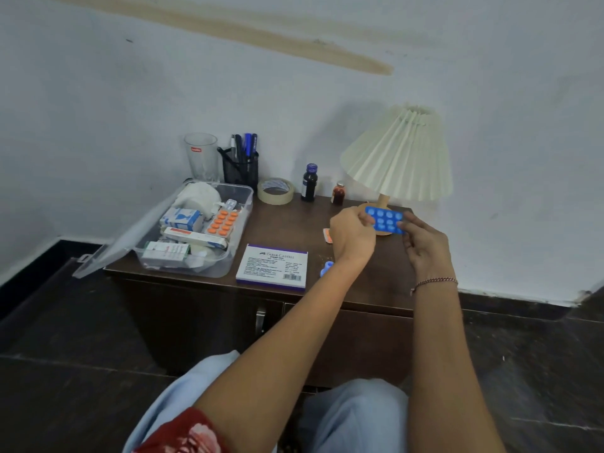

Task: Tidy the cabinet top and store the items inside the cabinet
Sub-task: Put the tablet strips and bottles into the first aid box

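Blue tablet blister pack (385, 219) is pinched at each end by left hand (351, 237) and right hand (425, 246) over the back-right corner of the brown wooden cabinet (294, 223).

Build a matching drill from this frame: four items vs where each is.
Items: 1 blue blister pack; 2 orange blister pack; 3 tape roll; 4 stamp pad box.
Places: A in the clear bin; B at the cabinet top front edge; C held by left hand and right hand; D beside the pen holder.
Pairs: 1-C, 2-A, 3-D, 4-B.
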A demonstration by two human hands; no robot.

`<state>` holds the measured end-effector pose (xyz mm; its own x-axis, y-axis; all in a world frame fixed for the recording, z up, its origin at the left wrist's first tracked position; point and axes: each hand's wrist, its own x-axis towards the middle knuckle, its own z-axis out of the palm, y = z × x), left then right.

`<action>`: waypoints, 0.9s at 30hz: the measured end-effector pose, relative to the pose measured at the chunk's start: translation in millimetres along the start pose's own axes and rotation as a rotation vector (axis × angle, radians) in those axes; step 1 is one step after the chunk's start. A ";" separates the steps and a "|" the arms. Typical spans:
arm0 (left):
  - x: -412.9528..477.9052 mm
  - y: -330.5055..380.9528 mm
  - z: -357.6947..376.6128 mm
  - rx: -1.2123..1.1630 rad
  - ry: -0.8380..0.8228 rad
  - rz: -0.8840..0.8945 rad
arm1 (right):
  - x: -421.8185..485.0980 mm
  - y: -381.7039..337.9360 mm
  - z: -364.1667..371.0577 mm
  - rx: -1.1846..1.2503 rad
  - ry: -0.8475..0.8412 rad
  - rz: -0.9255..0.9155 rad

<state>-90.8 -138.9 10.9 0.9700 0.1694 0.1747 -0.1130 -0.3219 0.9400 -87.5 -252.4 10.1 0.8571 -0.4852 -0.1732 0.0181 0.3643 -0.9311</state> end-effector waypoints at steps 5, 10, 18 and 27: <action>2.6 -2.2 -22.8 0.022 0.022 -0.011 | -7.0 -0.7 15.5 0.026 -0.067 0.005; 6.3 -12.8 -55.9 0.013 0.096 -0.070 | -15.1 9.4 42.0 0.018 -0.162 0.036; 24.3 -10.0 -108.5 -0.036 0.204 -0.115 | -33.7 29.0 104.1 -0.139 -0.197 0.072; 46.8 -32.1 -190.7 -0.184 0.214 -0.258 | -69.3 43.6 163.9 -0.154 -0.230 0.036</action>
<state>-82.9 57.1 44.8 0.9067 0.4202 -0.0356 0.0734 -0.0740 0.9946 -61.6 -72.6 34.1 0.9506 -0.2740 -0.1460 -0.0778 0.2448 -0.9664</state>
